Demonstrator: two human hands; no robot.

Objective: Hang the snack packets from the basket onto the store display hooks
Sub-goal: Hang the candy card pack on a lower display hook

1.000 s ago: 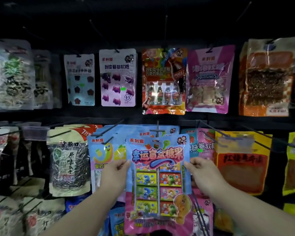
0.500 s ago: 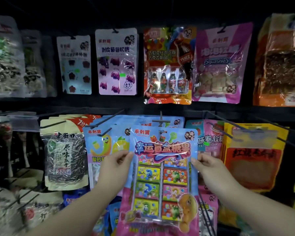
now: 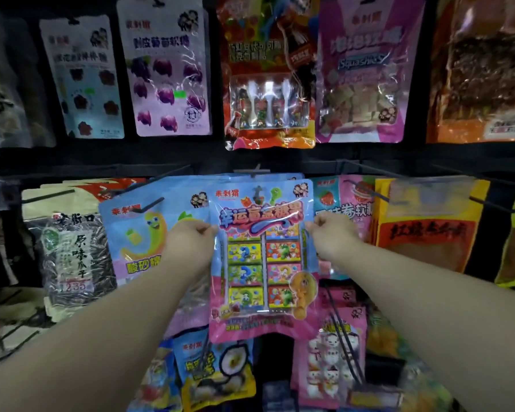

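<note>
A blue and pink candy packet (image 3: pixel 262 263) with a grid of small coloured boxes hangs flat against the middle row of the display. My left hand (image 3: pixel 188 242) pinches its left edge and my right hand (image 3: pixel 332 233) pinches its right edge, both just below the title. The packet's top hole sits at a display hook (image 3: pixel 257 173) in front of more blue packets of the same kind; whether the hook passes through the hole is not plain. The basket is out of view.
A sunflower seed bag (image 3: pixel 72 248) and a banana candy packet (image 3: pixel 143 233) hang to the left, a strawberry packet (image 3: pixel 348 203) and an orange bag (image 3: pixel 428 230) to the right. A row of packets, including a cola bottle pack (image 3: pixel 268 84), hangs above. More packets hang below.
Both hands have pushed the candy packet forward and up toward the hook. The view has closed in on the display and the arms are stretched further.
</note>
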